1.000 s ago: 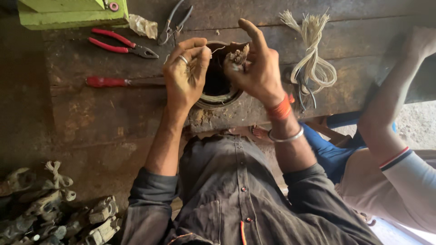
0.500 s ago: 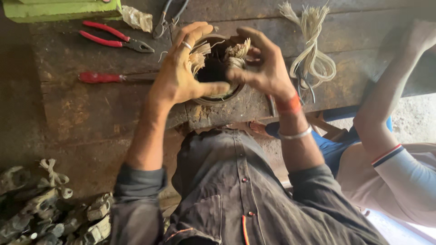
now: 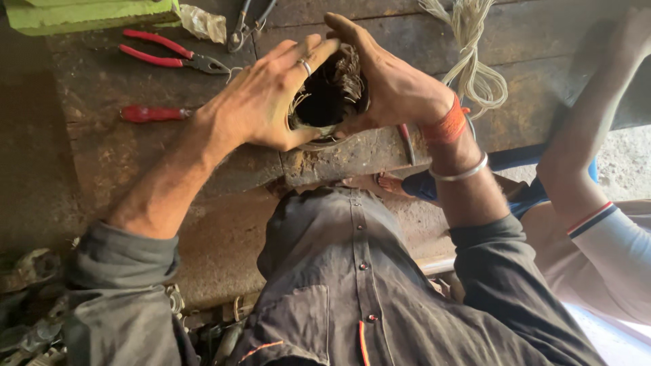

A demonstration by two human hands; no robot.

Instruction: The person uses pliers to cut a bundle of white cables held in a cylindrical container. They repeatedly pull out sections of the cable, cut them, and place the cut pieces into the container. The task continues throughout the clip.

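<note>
A round motor stator [image 3: 330, 102] with pale copper windings and a dark hollow centre sits at the near edge of a rusty metal workbench [image 3: 135, 169]. My left hand [image 3: 261, 102], with a ring on one finger, cups its left side, fingers spread over the top. My right hand [image 3: 386, 85] wraps its right side, thumb and fingers pressed on the windings. An orange thread and a metal bangle [image 3: 461, 173] are on my right wrist.
Red-handled pliers [image 3: 163, 54], a red-handled screwdriver [image 3: 152, 114], metal snips [image 3: 247, 24] and a green box [image 3: 88, 13] lie at the back left. A cord bundle [image 3: 475, 61] lies right. Another person's arm [image 3: 590, 135] rests on the bench. Metal parts [image 3: 34, 305] clutter the floor.
Both hands have closed in tighter around the stator, my left fingers now stretched across its top. The view has shifted slightly closer.
</note>
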